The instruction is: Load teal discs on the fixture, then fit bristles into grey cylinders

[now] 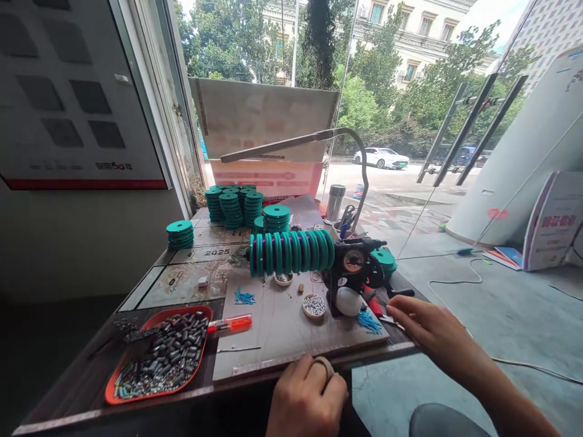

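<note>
At lower right of the frame, the R hand (423,325) reaches over the corner of the board (282,340), its fingertips drawn close together next to a red-handled tool (375,305); whether they pinch it, or smth. thin, is not clear to me. This tool lies just left of the fingertips, approx. at same height in the frame, its long axis seemingly slanting from upper left to lower right. So the R hand is the nearer one; the L hand (305,397), bottom centre, is well apart from it. The L fingers, one w/ a ring (324,365), are curled inward at the board's front edge; the thumb is hidden, so I'm not able to say if anything is btwn them.

Mid-frame, a row of teal discs (291,252) lies w/ its axis approx. left to right, its right end at the black machine (353,264). Near the machine's foot are a white round thing (348,301) and blue strips (368,323); a small bowl of white beads (314,305) is left of these. Lower left, an orange tray (112,388) holds dark metal pcs. (177,343).
</note>
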Tool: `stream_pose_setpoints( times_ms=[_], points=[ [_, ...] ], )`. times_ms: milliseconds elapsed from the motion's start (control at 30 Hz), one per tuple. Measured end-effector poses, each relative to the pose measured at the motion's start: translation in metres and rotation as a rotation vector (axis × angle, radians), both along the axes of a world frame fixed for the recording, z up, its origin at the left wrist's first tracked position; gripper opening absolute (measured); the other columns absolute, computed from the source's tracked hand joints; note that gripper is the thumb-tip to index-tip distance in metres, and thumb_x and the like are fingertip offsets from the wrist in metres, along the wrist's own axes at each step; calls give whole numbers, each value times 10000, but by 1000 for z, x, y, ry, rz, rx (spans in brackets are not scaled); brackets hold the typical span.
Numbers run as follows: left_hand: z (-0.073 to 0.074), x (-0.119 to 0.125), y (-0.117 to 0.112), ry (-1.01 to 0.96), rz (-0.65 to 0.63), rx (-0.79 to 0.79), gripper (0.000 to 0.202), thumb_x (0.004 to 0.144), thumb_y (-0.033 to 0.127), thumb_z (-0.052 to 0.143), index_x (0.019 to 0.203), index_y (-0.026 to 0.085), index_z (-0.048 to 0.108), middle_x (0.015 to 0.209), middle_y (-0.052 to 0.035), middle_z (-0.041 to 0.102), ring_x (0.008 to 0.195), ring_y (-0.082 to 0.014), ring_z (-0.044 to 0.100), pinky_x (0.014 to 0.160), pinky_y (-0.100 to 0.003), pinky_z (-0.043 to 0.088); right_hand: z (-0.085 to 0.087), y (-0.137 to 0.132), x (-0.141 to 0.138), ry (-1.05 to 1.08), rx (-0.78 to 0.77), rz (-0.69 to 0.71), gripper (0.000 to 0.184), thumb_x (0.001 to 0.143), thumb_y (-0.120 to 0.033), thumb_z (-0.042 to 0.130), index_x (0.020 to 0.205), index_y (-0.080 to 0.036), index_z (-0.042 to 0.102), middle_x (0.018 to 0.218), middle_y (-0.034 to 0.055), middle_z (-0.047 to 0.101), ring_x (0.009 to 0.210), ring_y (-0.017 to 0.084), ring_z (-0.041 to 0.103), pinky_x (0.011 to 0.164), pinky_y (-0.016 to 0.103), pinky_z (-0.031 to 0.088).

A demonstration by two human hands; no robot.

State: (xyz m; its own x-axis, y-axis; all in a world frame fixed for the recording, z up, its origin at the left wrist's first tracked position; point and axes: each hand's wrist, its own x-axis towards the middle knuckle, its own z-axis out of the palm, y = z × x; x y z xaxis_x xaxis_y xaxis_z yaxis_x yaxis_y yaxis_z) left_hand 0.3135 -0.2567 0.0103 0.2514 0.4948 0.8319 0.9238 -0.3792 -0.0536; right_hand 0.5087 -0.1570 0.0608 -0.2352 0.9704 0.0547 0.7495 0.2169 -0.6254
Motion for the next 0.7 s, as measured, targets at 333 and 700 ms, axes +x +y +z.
stream_pose_setpoints(
  times_ms=[333,700],
  points=[
    [0,-5,-6,-97,0,6,258,792,177,425,544,203,492,482,13,447,557,-103,351,554,-218,195,28,17,-35,-564,24,-92,365,858,-362,298,833,-198,623,895,-32,564,592,-66,258,604,126,41],
    [0,-2,-6,-121,-22,-4,273,803,193,412,544,196,500,478,8,445,557,-95,349,548,-215,196,26,25,-36,-647,65,-71,404,874,-392,268,896,-214,630,963,-11,553,790,-35,488,611,127,89]
  ],
)
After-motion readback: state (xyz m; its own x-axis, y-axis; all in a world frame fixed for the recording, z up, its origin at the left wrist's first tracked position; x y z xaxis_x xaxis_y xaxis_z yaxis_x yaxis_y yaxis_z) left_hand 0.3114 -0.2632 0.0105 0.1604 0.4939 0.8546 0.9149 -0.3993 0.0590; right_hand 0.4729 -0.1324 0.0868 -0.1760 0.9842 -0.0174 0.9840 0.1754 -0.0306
